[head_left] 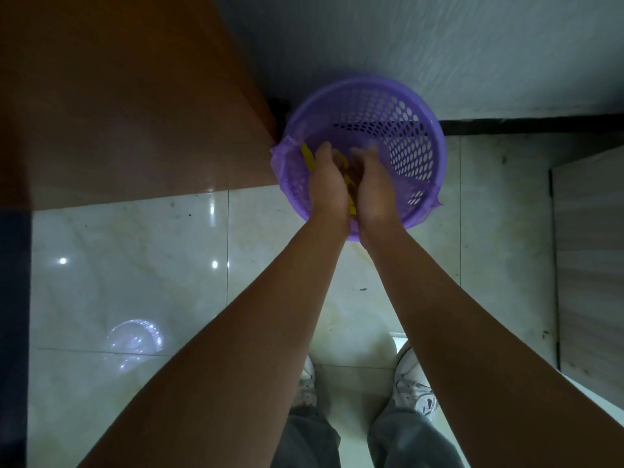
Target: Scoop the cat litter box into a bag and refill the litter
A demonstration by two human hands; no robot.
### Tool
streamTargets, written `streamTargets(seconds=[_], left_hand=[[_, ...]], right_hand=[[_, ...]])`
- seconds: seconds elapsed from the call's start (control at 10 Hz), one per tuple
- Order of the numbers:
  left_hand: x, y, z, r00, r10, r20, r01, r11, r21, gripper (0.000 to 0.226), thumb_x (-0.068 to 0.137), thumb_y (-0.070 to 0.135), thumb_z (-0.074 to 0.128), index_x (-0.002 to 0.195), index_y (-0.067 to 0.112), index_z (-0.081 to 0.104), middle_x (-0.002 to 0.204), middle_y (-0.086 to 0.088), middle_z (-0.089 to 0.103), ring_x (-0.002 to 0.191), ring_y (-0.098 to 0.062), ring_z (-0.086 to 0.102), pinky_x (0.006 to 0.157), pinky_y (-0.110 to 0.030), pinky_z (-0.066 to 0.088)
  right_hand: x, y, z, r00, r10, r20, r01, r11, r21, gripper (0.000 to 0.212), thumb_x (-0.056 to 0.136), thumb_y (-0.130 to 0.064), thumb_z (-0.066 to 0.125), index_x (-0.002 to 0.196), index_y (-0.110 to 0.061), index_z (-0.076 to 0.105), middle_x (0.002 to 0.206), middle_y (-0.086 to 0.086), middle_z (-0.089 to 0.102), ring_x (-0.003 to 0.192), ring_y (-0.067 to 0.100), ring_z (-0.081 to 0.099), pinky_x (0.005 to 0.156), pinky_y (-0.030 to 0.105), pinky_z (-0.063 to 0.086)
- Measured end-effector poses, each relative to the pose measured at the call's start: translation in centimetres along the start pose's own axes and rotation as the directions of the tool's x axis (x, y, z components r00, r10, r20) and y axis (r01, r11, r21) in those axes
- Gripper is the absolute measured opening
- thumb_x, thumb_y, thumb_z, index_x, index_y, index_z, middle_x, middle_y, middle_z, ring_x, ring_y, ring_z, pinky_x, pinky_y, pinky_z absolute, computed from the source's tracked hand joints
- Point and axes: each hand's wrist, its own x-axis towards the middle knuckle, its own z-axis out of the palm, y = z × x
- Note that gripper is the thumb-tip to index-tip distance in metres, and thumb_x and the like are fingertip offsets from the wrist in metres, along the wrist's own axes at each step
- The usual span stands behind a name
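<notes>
Over the basket (436, 143), left hand (329, 185) meets right hand (375, 189).

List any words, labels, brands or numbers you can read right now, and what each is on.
No readable text in this view.
Basket: plain purple plastic, no label seen.
Bag: no print seen.
Yellow item: mostly hidden between the left hand and right hand; no marking shows.
Shoes: any logo is too blurred to read.
</notes>
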Motion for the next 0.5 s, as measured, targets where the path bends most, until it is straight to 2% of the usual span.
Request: streamTargets(seconds=[0.1, 0.2, 0.3, 0.4, 0.5], left_hand=[[-0.4, 0.5, -0.1, 0.997, 0.068, 0.026, -0.071, 0.983, 0.168, 0.033, 0.105, 0.033, 0.043, 0.081, 0.021, 0.061, 0.081, 0.0, 0.068, 0.084, -0.019, 0.066, 0.089, -0.034, 0.053], [-0.9, 1.2, -0.3, 0.989, 0.117, 0.085, -0.137, 0.948, 0.287, 0.026, 0.107, 0.032, 0.04, 0.089, 0.025, 0.056, 0.088, 0.003, 0.064, 0.09, -0.018, 0.063, 0.094, -0.035, 0.052], [-1.4, 1.6, -0.5, 0.983, 0.108, 0.146, -0.152, 0.931, 0.333, 0.014, 0.107, 0.033, 0.041, 0.103, 0.027, 0.052, 0.096, 0.002, 0.064, 0.091, -0.015, 0.062, 0.092, -0.032, 0.05], [-1.8, 1.7, -0.7, 0.97, 0.119, 0.211, -0.204, 0.871, 0.447, 0.037, 0.102, 0.045, 0.044, 0.129, 0.023, 0.052, 0.129, -0.007, 0.062, 0.12, -0.024, 0.058, 0.107, -0.04, 0.045], [-2.0, 2.1, -1.2, 0.946, 0.085, 0.312, -0.265, 0.755, 0.599, 0.06, 0.103, 0.046, 0.037, 0.152, 0.012, 0.036, 0.158, -0.012, 0.037, 0.147, -0.029, 0.032, 0.121, -0.048, 0.026]], right_hand=[[0.0, -0.1, 0.1, 1.0, -0.017, -0.007, 0.016, 0.992, -0.126, 0.04, 0.1, -0.046, 0.037, 0.094, -0.024, 0.07, 0.103, 0.0, 0.074, 0.102, 0.016, 0.069, 0.102, 0.044, 0.049], [0.0, -0.3, -0.3, 0.999, -0.013, -0.031, 0.007, 0.982, -0.187, 0.042, 0.097, -0.05, 0.036, 0.102, -0.025, 0.07, 0.108, 0.002, 0.073, 0.104, 0.02, 0.068, 0.101, 0.046, 0.05], [0.0, -0.3, -0.9, 1.0, -0.015, -0.025, 0.01, 0.983, -0.185, 0.042, 0.104, -0.042, 0.036, 0.119, -0.017, 0.067, 0.111, 0.005, 0.072, 0.103, 0.02, 0.068, 0.098, 0.045, 0.053], [-0.5, -0.6, -1.3, 0.999, -0.03, -0.025, 0.024, 0.98, -0.198, 0.041, 0.106, -0.038, 0.036, 0.119, -0.015, 0.067, 0.108, 0.005, 0.072, 0.101, 0.018, 0.068, 0.096, 0.042, 0.054], [-0.9, -1.0, -1.5, 0.998, -0.06, -0.027, 0.054, 0.983, -0.174, 0.038, 0.105, -0.037, 0.036, 0.099, -0.02, 0.07, 0.097, 0.002, 0.073, 0.094, 0.018, 0.069, 0.094, 0.045, 0.055]])
